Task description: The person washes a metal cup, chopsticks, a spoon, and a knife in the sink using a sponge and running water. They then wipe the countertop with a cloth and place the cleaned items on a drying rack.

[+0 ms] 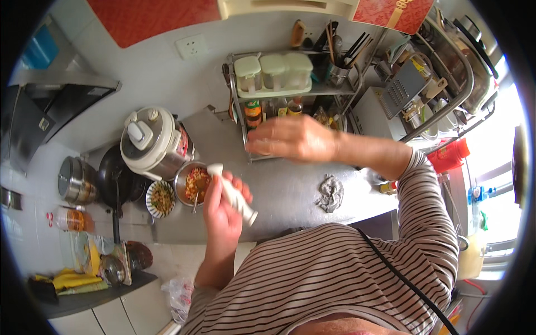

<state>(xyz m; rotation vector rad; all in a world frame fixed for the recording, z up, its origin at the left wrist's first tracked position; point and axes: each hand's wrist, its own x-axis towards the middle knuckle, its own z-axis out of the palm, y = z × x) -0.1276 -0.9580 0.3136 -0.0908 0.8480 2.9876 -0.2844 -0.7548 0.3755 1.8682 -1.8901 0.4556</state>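
Observation:
My left hand (222, 211) grips a white, slim-waisted utensil (235, 197) with flared ends, perhaps a hand grinder. It is tilted, its upper end over the right edge of a metal bowl (179, 186). Red and pale chopped food (196, 178) lies in that bowl, with a metal spoon (195, 202) leaning in it. My right hand (295, 139) is raised in front of the metal rack, palm down and blurred by motion. Its fingers point left; whether they hold anything is hidden. A striped bowl of cooked food (161, 200) stands left of the metal bowl.
An electric pressure cooker (146, 142) stands behind the bowls, a black wok (111, 176) beside it. The metal rack (293, 88) bears seasoning boxes (274, 71) and bottles (253, 113). A crumpled grey cloth (331, 193) lies on the steel counter (284, 197). A dish rack (465, 94) rises at right.

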